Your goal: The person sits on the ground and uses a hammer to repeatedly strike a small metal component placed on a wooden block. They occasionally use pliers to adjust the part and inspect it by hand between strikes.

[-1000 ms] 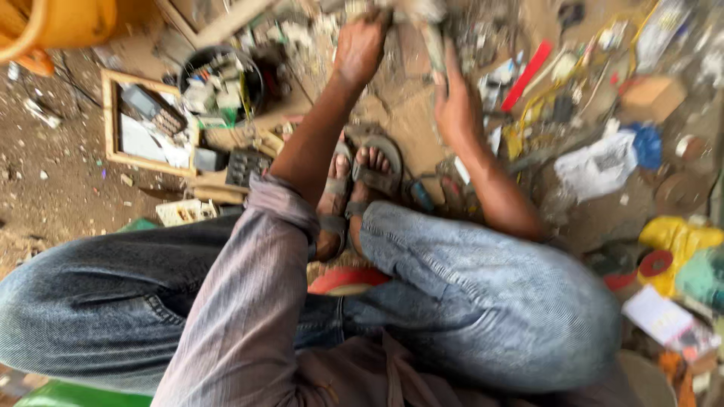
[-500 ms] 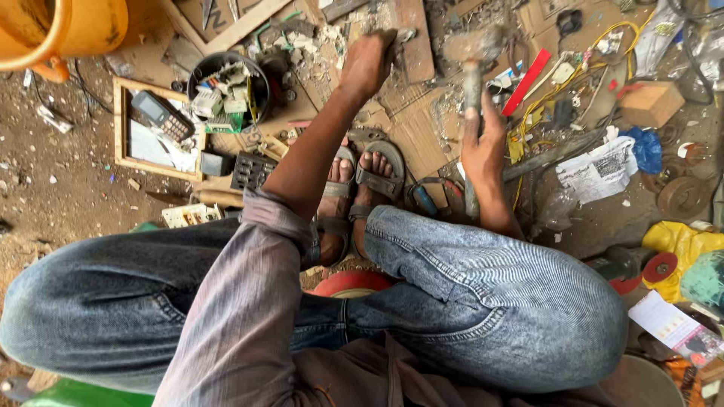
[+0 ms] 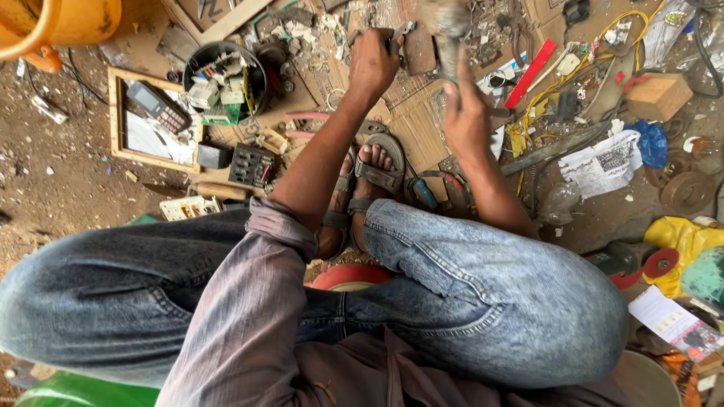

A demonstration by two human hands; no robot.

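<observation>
My right hand (image 3: 466,113) is wrapped tight around the handle of a hammer (image 3: 445,30), raised over the cardboard (image 3: 422,120); its grey head is smeared by motion at the top edge of the view, so I cannot make out its exact shape. My left hand (image 3: 373,64) is closed over a small dark metal piece (image 3: 398,34) that it holds down on the cardboard; my fingers cover most of it, and what it is stays unclear. The cardboard is flat, brown and scuffed, strewn with pale chips and bits of scrap. Near me, my sandalled feet (image 3: 369,177) rest on it. To the left a round black bowl (image 3: 226,75) holds broken plastic parts, beside a shallow wooden tray (image 3: 115,113) with a calculator (image 3: 157,107). To the right lie a red strip (image 3: 530,74) and tangled yellow wire (image 3: 581,71).
</observation>
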